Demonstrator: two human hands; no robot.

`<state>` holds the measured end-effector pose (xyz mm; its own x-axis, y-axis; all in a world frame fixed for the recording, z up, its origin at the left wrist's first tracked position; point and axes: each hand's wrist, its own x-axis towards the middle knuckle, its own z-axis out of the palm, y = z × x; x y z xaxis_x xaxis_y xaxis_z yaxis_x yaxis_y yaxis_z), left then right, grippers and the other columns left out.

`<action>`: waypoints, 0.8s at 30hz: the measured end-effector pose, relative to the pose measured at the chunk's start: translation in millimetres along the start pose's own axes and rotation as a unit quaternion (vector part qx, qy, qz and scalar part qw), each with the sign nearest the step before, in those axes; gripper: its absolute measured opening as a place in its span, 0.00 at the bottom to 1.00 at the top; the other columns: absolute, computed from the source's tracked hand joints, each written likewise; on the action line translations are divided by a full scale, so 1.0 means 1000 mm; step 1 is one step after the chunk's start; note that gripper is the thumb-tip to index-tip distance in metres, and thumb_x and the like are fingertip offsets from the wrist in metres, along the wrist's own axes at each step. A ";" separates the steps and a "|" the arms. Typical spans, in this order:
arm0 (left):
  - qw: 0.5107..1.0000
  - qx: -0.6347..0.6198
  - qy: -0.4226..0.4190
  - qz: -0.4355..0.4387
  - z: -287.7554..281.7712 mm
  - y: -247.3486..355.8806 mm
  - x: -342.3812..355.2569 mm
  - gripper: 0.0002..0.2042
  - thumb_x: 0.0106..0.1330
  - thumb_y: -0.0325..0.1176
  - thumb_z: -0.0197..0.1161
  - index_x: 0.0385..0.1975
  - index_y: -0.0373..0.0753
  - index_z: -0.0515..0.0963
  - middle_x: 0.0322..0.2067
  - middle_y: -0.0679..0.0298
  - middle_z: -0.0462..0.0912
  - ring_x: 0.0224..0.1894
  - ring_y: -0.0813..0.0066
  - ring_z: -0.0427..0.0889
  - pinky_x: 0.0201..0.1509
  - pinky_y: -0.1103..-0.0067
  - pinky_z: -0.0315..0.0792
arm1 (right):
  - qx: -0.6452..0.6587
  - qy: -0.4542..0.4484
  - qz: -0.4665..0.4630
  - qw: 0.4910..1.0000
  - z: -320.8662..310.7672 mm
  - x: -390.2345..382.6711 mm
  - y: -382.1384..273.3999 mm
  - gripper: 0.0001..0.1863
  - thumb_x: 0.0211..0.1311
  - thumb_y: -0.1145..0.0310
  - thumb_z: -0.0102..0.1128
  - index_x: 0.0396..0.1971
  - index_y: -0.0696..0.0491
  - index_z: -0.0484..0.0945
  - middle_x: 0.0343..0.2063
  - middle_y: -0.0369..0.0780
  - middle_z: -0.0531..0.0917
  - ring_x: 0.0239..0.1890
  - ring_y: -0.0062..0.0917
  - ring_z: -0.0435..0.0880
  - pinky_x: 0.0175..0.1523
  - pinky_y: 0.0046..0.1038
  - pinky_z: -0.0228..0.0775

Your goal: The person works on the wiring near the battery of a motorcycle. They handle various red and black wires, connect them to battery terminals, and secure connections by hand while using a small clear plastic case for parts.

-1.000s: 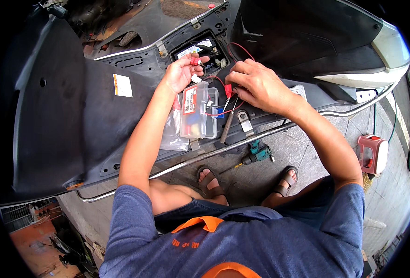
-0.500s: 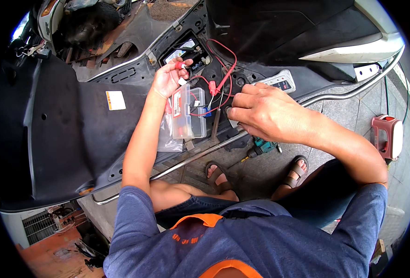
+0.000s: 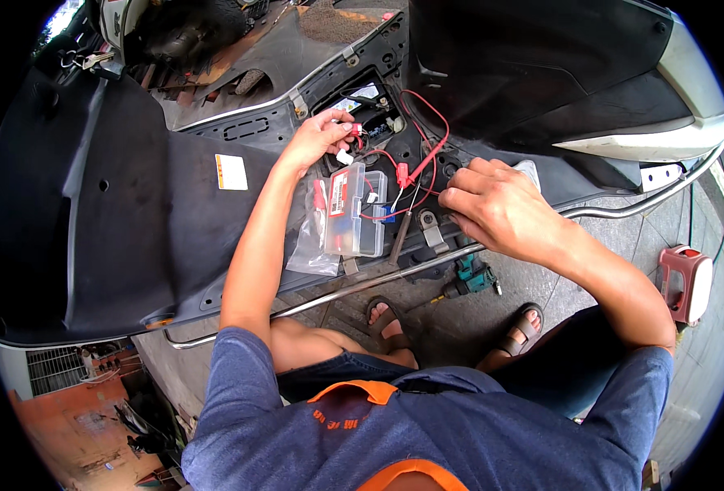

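My left hand (image 3: 319, 141) is closed on a small red connector (image 3: 356, 129) beside the open battery bay, where a battery (image 3: 354, 102) shows. A white plug (image 3: 344, 156) hangs just below those fingers. My right hand (image 3: 497, 200) is curled with fingertips together; a thin wire runs up to them, but what they pinch is hidden. Between my hands stands an open clear plastic box (image 3: 368, 233), with thin wires across it. A red test probe (image 3: 427, 164) lies slanting beside a red clip (image 3: 402, 174), and its red lead loops above.
The scooter's black floor panel (image 3: 206, 221) spreads left, bordered by a chrome rail (image 3: 337, 295). A clear bag (image 3: 313, 250) lies beside the box. Below are a teal power drill (image 3: 472, 278) and my sandalled feet. A pink lamp (image 3: 685, 285) stands right. A grey device (image 3: 528, 172) is mostly hidden.
The view has shifted, so the scooter sits lower and further right. My right hand now covers most of the grey device. My left hand still grips the red connector.
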<state>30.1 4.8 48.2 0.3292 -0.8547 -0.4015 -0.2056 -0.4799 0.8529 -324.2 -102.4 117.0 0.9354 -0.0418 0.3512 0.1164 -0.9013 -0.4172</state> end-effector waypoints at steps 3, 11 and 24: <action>1.000 0.005 0.009 0.007 0.002 -0.011 0.001 0.13 0.69 0.34 0.60 0.50 0.37 0.75 0.38 0.65 0.84 0.35 0.82 0.80 0.43 0.83 0.74 | 0.000 -0.001 -0.001 1.000 -0.001 0.006 -0.004 0.08 0.48 0.72 0.65 0.30 0.54 0.76 0.28 0.39 0.75 0.37 0.34 0.77 0.41 0.35 0.70; 0.995 -0.042 -0.023 0.092 0.001 -0.019 0.003 0.12 0.69 0.29 0.56 0.51 0.36 0.74 0.40 0.66 0.81 0.38 0.81 0.79 0.46 0.82 0.74 | -0.019 -0.005 0.002 1.000 0.000 0.006 -0.004 0.07 0.49 0.72 0.64 0.28 0.53 0.75 0.28 0.39 0.75 0.37 0.33 0.77 0.41 0.35 0.70; 0.991 -0.122 -0.011 0.049 0.001 -0.021 0.005 0.13 0.71 0.29 0.56 0.53 0.36 0.72 0.38 0.67 0.79 0.36 0.79 0.79 0.49 0.76 0.76 | -0.010 0.005 -0.047 0.999 0.014 0.004 -0.007 0.07 0.49 0.68 0.64 0.27 0.52 0.77 0.28 0.37 0.76 0.37 0.30 0.78 0.42 0.32 0.72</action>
<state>35.2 10.4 27.7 0.2982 -0.9002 -0.3174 -0.0057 -0.3343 0.9425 -316.9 -90.1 109.6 0.9172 0.0395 0.3965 0.1971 -0.9098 -0.3653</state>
